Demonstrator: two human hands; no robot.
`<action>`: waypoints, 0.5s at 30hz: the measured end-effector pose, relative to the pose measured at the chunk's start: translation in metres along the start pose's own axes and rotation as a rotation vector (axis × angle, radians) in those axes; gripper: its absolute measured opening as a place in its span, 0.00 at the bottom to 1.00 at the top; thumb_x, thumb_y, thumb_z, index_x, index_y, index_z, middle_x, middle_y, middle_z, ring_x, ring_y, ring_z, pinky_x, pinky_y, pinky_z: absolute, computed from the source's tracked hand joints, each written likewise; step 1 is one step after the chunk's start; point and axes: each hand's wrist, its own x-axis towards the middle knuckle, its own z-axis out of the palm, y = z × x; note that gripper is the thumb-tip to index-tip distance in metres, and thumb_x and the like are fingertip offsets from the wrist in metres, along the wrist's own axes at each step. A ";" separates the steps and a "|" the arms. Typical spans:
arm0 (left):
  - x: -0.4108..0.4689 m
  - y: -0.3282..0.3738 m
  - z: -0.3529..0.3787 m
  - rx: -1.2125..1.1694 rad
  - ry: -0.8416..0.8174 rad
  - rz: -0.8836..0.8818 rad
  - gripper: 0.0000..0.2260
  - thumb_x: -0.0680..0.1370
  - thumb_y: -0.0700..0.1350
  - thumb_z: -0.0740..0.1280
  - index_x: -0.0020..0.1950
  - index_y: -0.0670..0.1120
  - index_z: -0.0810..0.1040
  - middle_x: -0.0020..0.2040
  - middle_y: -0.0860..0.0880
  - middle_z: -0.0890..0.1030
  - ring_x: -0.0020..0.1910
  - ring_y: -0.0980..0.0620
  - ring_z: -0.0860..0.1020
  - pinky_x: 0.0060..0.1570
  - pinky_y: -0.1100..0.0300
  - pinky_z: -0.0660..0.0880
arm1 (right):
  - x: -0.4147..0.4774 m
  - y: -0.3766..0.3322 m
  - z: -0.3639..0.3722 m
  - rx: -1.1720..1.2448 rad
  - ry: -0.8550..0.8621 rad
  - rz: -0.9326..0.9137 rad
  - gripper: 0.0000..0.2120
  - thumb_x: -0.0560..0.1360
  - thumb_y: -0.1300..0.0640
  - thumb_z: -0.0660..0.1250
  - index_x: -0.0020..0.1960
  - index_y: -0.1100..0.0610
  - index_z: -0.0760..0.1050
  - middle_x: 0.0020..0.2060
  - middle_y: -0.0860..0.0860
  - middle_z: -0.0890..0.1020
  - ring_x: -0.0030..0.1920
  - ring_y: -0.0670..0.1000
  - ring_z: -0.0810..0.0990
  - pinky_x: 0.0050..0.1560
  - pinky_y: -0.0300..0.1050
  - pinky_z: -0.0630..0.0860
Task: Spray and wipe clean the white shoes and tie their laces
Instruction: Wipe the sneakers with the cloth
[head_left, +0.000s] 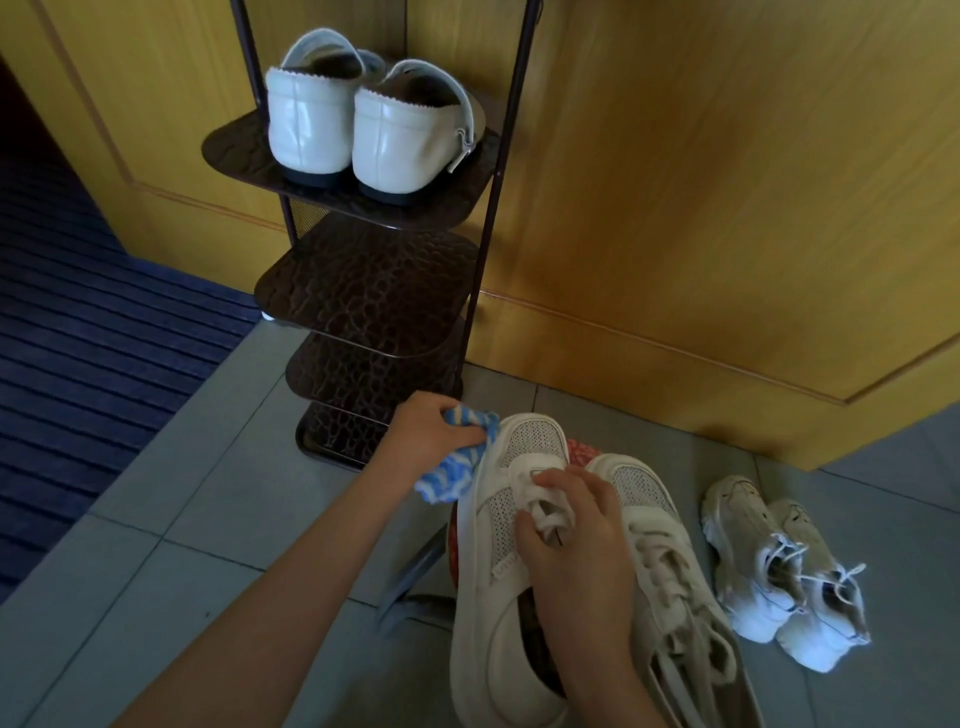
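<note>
Nearby, white perforated shoe (488, 613), blue-striped cloth (457, 467) against toe, laces (543, 512) seemingly loose.

A home entryway: tiered shoe rack (363, 291), wooden door (701, 182), doormat (78, 322).

The crumpled cloth (453, 469) is blue-and-white striped — the perforated lace-up sneaker (497, 522), off-white. The brown metal shelf (363, 291) is crackle-patterned.

Left grip (431, 436) clutches a blue-striped cloth (452, 475) against the white shoe (493, 665). Right grip (576, 530) pinches that shoe's lace (549, 512). A second shoe (649, 499) lies just right of this grip.
</note>
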 end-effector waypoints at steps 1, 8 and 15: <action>0.004 0.001 -0.001 0.020 -0.007 0.007 0.08 0.70 0.41 0.74 0.36 0.39 0.78 0.32 0.45 0.76 0.34 0.53 0.73 0.36 0.60 0.71 | 0.000 0.001 0.000 0.000 0.002 -0.006 0.14 0.72 0.56 0.70 0.56 0.48 0.75 0.62 0.43 0.69 0.49 0.42 0.71 0.47 0.42 0.74; 0.026 0.020 0.001 0.044 -0.071 0.007 0.10 0.69 0.43 0.75 0.41 0.36 0.80 0.37 0.42 0.80 0.39 0.48 0.79 0.43 0.53 0.76 | -0.001 0.003 0.001 -0.018 -0.005 0.007 0.14 0.71 0.53 0.71 0.54 0.43 0.74 0.57 0.41 0.70 0.45 0.42 0.72 0.36 0.29 0.64; 0.036 0.025 -0.001 -0.006 -0.185 -0.086 0.07 0.70 0.42 0.74 0.40 0.40 0.79 0.36 0.46 0.79 0.36 0.51 0.78 0.45 0.56 0.76 | 0.003 -0.009 -0.002 -0.047 -0.055 0.059 0.25 0.68 0.35 0.65 0.62 0.40 0.64 0.61 0.42 0.67 0.47 0.39 0.74 0.36 0.37 0.68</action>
